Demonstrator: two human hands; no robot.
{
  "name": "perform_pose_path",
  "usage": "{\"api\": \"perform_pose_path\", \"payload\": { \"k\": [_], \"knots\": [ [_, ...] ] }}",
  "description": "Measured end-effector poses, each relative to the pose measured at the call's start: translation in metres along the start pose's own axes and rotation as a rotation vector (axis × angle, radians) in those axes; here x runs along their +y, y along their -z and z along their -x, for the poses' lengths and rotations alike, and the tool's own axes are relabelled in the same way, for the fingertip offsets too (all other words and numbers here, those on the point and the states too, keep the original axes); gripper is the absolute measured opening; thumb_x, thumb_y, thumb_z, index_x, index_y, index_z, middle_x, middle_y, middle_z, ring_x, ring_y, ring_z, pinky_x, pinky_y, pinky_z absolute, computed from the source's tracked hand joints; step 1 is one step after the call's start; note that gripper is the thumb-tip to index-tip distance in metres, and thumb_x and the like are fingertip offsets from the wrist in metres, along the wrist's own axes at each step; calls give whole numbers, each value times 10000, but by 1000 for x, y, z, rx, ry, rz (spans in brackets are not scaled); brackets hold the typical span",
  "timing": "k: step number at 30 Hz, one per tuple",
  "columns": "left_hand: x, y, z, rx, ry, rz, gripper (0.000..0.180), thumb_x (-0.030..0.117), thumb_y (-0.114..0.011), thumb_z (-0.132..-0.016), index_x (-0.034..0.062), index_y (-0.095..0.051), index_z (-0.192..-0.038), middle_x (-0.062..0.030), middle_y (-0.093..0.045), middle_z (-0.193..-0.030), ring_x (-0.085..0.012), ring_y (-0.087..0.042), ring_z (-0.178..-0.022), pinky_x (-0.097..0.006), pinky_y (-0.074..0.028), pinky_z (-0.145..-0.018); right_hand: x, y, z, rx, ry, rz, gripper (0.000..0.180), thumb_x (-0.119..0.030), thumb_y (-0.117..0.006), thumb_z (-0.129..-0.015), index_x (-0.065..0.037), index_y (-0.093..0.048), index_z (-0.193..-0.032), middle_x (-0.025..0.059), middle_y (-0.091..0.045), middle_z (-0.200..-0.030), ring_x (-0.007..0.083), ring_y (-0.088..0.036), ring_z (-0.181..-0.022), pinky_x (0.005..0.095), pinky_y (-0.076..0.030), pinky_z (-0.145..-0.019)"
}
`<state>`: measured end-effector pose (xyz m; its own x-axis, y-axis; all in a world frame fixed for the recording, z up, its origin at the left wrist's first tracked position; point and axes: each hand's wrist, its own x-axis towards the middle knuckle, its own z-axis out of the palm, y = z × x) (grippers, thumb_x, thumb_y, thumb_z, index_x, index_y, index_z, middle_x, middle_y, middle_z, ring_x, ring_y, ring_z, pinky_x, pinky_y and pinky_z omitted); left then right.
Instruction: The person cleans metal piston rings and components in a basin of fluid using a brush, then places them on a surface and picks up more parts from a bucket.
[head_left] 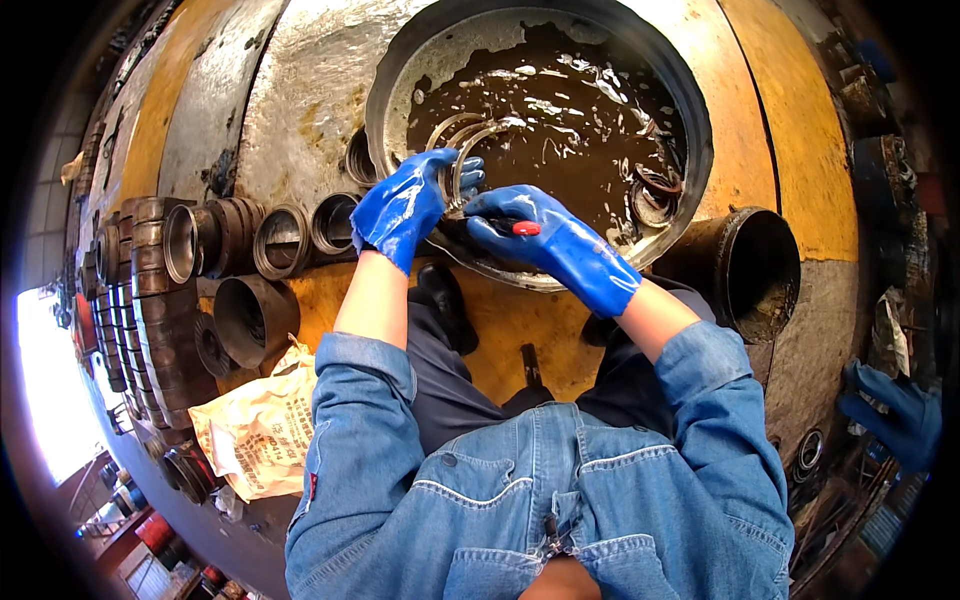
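Note:
Over the near-left rim of a wide round metal tub (697, 120) of dark brown liquid (560, 150), both hands wear wet blue rubber gloves. My left hand (405, 205) is closed on thin curved metal rings (468, 142), which stand up over the liquid. Close beside it, my right hand (535, 232) is closed round a tool with a red handle (526, 229). The tool's working end is mostly hidden by the glove, near the lower part of the rings. More rings (655, 190) lie partly in the liquid along the tub's right side.
Several metal cylinders and rings (283, 241) are lined up to the left, with a printed paper sack (257, 425) nearer me. A large dark open cylinder (762, 275) lies right of the tub. Blue gloves (893, 410) are at the far right.

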<state>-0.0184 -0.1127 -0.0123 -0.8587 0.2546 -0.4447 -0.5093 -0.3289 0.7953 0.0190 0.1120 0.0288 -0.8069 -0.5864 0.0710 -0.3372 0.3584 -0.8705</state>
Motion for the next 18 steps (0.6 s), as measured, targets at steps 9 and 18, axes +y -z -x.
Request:
{"api": "perform_pose_path", "payload": {
  "k": [9, 18],
  "knots": [
    [-3, 0, 4, -79, -43, 2, 490, 242, -478, -1088, -80, -460, -1456, -292, -583, -1433, -408, -609, -1289, -494, -522, -1094, 32, 35, 22, -371, -54, 276, 255, -327, -731, -903, -152, -787, -1079, 132, -766, -1059, 330, -720, -1036, 429, -587, -907],
    [11, -22, 2, 106, -5, 129, 588, 466, -474, -1093, 146, -414, -1582, -227, -631, -1395, -370, -665, -1191, -497, -546, -1007, 13, 76, -22, -127, -459, -26, 235, -275, -711, -974, -68, -768, -1070, 60, -759, -899, 106, -690, -801, 310, -571, -737]
  ]
}}
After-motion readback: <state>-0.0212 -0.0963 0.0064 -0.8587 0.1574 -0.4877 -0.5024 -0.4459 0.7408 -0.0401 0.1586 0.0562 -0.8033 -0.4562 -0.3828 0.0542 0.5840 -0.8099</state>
